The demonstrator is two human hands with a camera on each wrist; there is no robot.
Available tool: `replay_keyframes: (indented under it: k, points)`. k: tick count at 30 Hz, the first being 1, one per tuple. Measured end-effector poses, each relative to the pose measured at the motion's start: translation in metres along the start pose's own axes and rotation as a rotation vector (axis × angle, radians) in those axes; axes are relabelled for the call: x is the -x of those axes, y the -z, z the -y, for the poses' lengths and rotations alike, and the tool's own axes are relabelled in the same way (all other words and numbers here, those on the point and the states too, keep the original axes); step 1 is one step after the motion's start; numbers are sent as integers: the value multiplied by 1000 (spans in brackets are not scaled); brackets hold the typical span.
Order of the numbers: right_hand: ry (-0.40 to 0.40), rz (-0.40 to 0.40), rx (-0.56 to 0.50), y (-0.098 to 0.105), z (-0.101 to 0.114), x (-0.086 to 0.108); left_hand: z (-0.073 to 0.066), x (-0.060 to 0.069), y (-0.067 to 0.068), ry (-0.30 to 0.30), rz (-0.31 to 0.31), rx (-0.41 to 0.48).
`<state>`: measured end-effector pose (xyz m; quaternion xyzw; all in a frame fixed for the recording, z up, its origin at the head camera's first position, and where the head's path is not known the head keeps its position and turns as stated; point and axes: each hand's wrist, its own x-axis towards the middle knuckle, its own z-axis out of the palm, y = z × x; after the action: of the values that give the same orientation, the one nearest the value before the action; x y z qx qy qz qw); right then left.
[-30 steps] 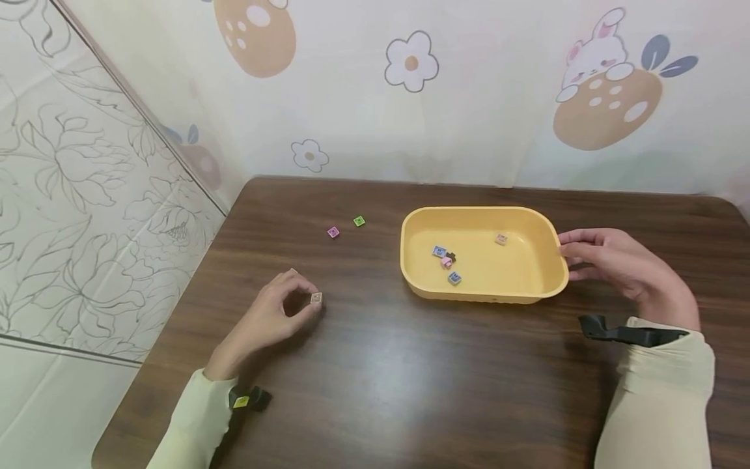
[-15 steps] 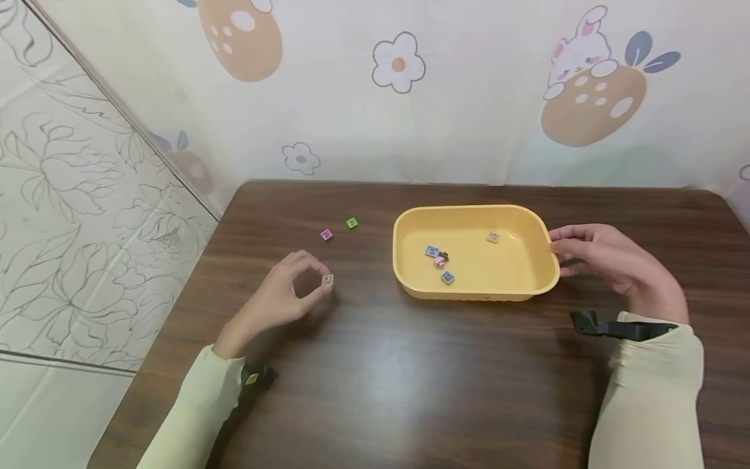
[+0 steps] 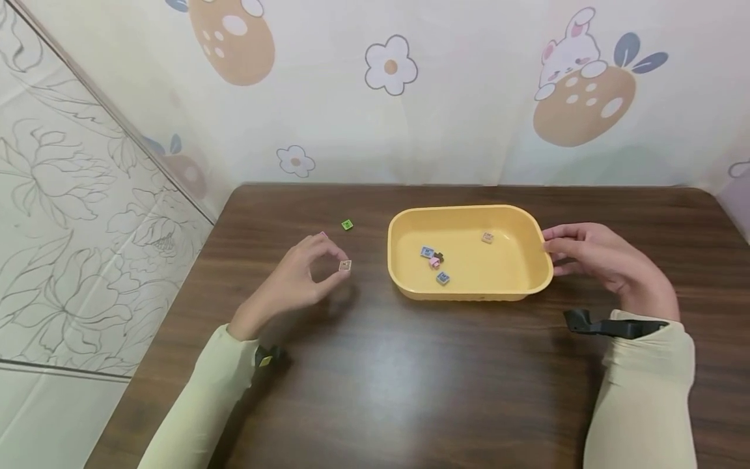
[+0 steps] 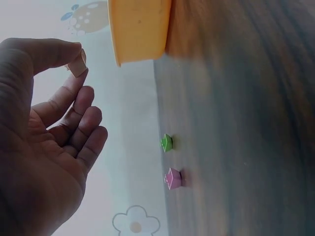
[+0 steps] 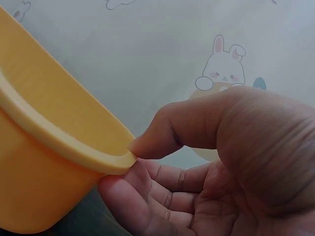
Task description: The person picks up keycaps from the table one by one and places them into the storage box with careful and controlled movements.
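We judge the work to be partway along, with small bits lying in two places and one more between fingers. In the tub (image 3: 470, 296) we count five: a far blue bit (image 3: 427, 251) toward nine o'clock, a near blue bit (image 3: 442, 278) toward eight, a dark bit (image 3: 440, 257) and a pink bit (image 3: 434, 263) bunched together between those two, and a tan bit (image 3: 487, 238) toward two.

Our left hand (image 3: 290, 280), out at the tub's nine o'clock, pinches a pale bit (image 3: 345, 266) between thumb and forefinger; the left wrist view shows it held up, apart from the table (image 3: 387, 378), with the other fingers loosely bent and holding nothing. Our right hand (image 3: 609, 257), at the tub's three o'clock, pinches the rim between thumb and finger, which probably steadies it.

On the table, from the pale bit, a green bit (image 3: 347, 225) lies at twelve o'clock and a mauve bit (image 4: 173, 178) at eleven, the latter almost hidden behind our left fingers in the head view. Neither is touched by us.

If the pale bit belongs with the five, we have three left to place: this one, the green and the mauve. We cannot tell whether more bits lie out of sight.
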<state>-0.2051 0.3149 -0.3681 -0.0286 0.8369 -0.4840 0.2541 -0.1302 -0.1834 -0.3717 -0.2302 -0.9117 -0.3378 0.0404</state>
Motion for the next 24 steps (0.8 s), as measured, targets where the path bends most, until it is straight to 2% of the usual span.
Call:
replay_keyframes:
  k: [3, 13, 24]
  points:
    - [-4, -5, -2, 0, 1, 0, -1, -5, 0, -19, 1, 7]
    - [-11, -7, 8, 0, 5, 0, -1, -13, 0, -11, -10, 24]
    - [-7, -5, -15, 0, 1, 4, -3, -25, -3, -3, 21, 11]
